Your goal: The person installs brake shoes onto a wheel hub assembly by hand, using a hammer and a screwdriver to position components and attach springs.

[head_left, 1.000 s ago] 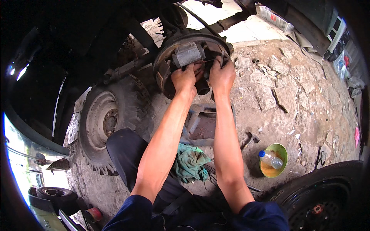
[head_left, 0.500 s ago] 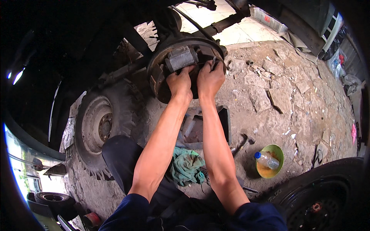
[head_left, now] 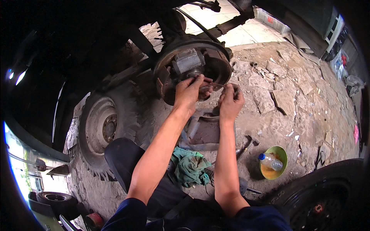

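A round, rusty drum brake assembly [head_left: 162, 82] is mounted on the axle in front of me, with a grey metal block [head_left: 189, 61] across its middle. Just below that block, my left hand [head_left: 189, 94] is closed, thumb against fingers, around something small that I cannot make out. To its right, my right hand [head_left: 231, 102] is closed on one end of a thin metal rod [head_left: 218, 84]. The rod's other end reaches the fingertips of my left hand. Both hands are in front of the assembly's lower right part.
Under my forearms lie a grey metal tray [head_left: 208, 133] and a green rag [head_left: 190, 169]. A hammer [head_left: 248, 144] and a green bowl [head_left: 283, 158] holding a plastic bottle [head_left: 271, 161] are to the right. Wheels stand at left [head_left: 102, 125] and lower right [head_left: 320, 196]. Broken stone covers the ground [head_left: 285, 100].
Both hands have come down and back from inside the brake assembly, the right one moving outward to the right. The thin rod now shows between them. The view has shifted slightly.
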Motion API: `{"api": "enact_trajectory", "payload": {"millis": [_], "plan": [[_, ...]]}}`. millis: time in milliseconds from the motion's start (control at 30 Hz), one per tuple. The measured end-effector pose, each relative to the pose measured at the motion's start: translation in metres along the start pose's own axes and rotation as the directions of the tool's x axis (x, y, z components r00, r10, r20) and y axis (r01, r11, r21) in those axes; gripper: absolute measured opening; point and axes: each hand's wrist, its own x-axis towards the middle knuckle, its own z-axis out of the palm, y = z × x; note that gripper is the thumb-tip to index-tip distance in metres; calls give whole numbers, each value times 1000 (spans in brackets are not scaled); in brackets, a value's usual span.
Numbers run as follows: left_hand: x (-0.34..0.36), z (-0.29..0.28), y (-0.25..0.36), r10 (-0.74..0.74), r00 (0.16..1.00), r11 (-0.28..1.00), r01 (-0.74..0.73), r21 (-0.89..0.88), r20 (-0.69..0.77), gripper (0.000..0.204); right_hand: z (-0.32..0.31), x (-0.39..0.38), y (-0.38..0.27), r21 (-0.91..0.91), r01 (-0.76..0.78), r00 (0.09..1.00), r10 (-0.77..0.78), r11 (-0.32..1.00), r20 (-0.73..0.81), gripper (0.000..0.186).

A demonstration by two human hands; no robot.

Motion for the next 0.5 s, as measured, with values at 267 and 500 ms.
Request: {"api": "enact_trajectory", "payload": {"millis": [267,500], "plan": [[-40,-14,7,8,999,977,-18,214,46,27,-39,-4,-20,-206,-201,914,259,958,314,10],[-36,-39,7,28,999,956,-32,292,18,27,-19,-14,-43,-445,-205,847,386,872,366,19]]}}
